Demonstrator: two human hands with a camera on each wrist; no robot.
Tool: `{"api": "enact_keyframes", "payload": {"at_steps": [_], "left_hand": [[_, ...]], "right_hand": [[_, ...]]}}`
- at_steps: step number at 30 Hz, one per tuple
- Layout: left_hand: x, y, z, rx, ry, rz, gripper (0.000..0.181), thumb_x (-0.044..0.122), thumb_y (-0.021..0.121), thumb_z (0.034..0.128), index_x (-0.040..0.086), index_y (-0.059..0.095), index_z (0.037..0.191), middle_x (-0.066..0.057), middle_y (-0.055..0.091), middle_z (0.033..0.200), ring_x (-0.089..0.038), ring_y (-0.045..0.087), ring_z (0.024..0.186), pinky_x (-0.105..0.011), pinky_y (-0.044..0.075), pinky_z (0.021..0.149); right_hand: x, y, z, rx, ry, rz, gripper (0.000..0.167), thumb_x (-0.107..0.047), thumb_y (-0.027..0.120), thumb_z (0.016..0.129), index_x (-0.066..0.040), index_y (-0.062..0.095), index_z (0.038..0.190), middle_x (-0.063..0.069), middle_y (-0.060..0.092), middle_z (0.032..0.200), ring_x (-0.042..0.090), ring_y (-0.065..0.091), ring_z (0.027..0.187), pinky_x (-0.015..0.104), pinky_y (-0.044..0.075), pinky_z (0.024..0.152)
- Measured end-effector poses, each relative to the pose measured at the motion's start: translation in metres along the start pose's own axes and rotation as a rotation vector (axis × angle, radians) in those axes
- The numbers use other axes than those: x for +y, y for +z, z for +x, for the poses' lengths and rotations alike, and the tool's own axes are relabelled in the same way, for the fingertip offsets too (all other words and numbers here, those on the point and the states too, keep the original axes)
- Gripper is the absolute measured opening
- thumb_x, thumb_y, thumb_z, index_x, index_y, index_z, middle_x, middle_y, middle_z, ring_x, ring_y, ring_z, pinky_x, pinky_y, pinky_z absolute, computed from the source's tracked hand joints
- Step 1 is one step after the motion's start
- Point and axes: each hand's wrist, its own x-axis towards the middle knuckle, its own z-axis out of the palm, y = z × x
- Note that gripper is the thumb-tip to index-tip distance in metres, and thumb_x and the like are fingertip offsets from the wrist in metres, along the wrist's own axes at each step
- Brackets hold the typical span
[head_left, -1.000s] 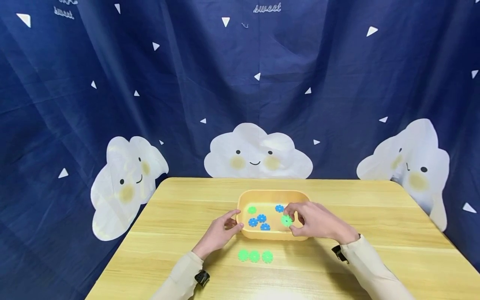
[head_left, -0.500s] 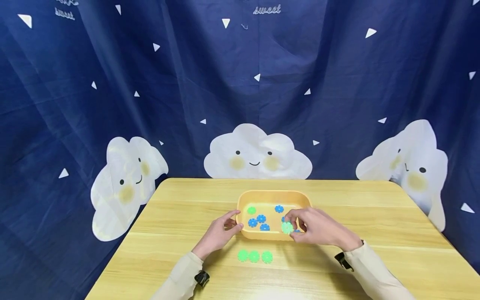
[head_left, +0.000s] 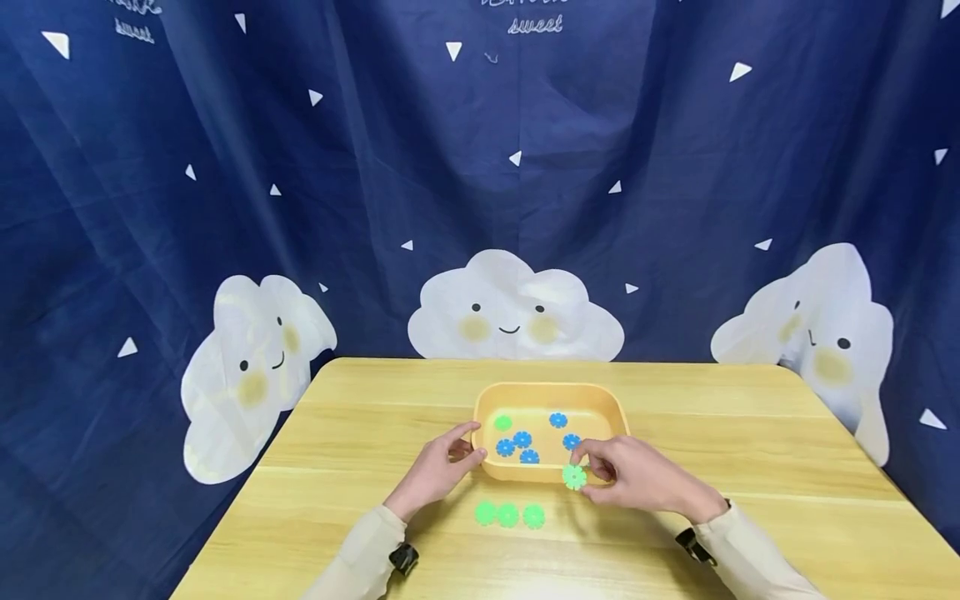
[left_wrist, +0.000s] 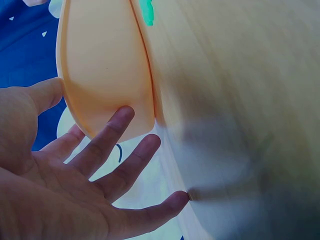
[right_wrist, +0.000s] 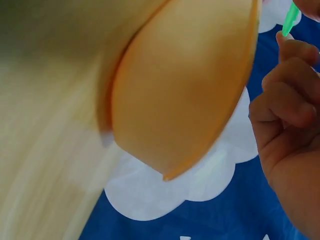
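Note:
A green snowflake-shaped plastic disc (head_left: 574,477) is pinched between thumb and index finger of my right hand (head_left: 647,477), above the near rim of a yellow-orange tray (head_left: 525,473). In the right wrist view the disc (right_wrist: 290,20) appears edge-on. My left hand (head_left: 435,468) touches the tray's left end with extended, spread fingers; in the left wrist view its thumb meets the rim. Inside the tray lie a green disc (head_left: 503,423) and several blue discs (head_left: 522,439). In front of it, three green discs (head_left: 507,515) lie in a row on the table.
The wooden table (head_left: 360,425) extends around the tray on all sides. Behind it hangs a dark blue curtain (head_left: 375,167) printed with white clouds and triangles. Each wrist wears a black strap, such as the left strap (head_left: 404,559).
My right hand has moved the pinched green disc from over the tray's interior toward me, to its near rim. Blue discs at the tray's right have come into view. My left hand stays put.

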Motion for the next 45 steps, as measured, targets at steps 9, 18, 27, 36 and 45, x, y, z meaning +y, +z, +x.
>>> {"api": "enact_keyframes", "payload": {"at_steps": [9, 18, 27, 36, 45], "left_hand": [[-0.001, 0.001, 0.001, -0.004, 0.006, -0.005, 0.057, 0.037, 0.068, 0.0993, 0.012, 0.053, 0.149, -0.006, 0.07, 0.112, -0.029, 0.065, 0.11, -0.045, 0.057, 0.091], [-0.001, 0.001, 0.0, -0.005, 0.003, 0.002, 0.058, 0.037, 0.068, 0.0992, 0.012, 0.052, 0.149, -0.007, 0.07, 0.112, -0.029, 0.066, 0.11, -0.044, 0.058, 0.091], [0.0, 0.001, -0.001, 0.001, -0.005, 0.002, 0.057, 0.035, 0.068, 0.0994, 0.012, 0.052, 0.149, -0.005, 0.071, 0.112, -0.028, 0.066, 0.11, -0.046, 0.057, 0.093], [0.0, 0.001, -0.001, 0.003, 0.006, 0.009, 0.057, 0.036, 0.068, 0.099, 0.012, 0.053, 0.149, -0.006, 0.071, 0.112, -0.029, 0.066, 0.109, -0.046, 0.057, 0.091], [-0.002, 0.001, 0.0, 0.003, 0.006, 0.007, 0.058, 0.039, 0.068, 0.0986, 0.014, 0.053, 0.149, -0.005, 0.07, 0.112, -0.028, 0.066, 0.109, -0.046, 0.057, 0.092]], "right_hand": [[-0.003, 0.01, -0.008, -0.083, 0.006, 0.048, 0.023, -0.025, 0.079, 0.088, -0.022, 0.069, 0.108, -0.024, 0.029, 0.064, -0.01, 0.024, 0.056, 0.014, 0.037, 0.058], [-0.008, 0.02, -0.007, -0.141, 0.037, 0.062, 0.023, -0.022, 0.076, 0.092, -0.018, 0.07, 0.113, -0.023, 0.031, 0.06, -0.008, 0.024, 0.053, 0.015, 0.042, 0.062], [-0.01, 0.031, -0.006, -0.128, 0.017, 0.005, 0.025, -0.025, 0.078, 0.09, -0.018, 0.071, 0.113, -0.025, 0.035, 0.059, -0.01, 0.026, 0.052, 0.017, 0.044, 0.061], [-0.014, 0.034, -0.007, -0.118, 0.007, -0.041, 0.026, -0.026, 0.079, 0.089, -0.019, 0.072, 0.113, -0.027, 0.04, 0.058, -0.012, 0.031, 0.051, 0.037, 0.055, 0.088], [-0.011, 0.033, -0.006, -0.187, 0.079, 0.009, 0.027, -0.026, 0.078, 0.09, -0.017, 0.072, 0.115, -0.024, 0.045, 0.061, -0.01, 0.034, 0.052, 0.014, 0.033, 0.053]]}}
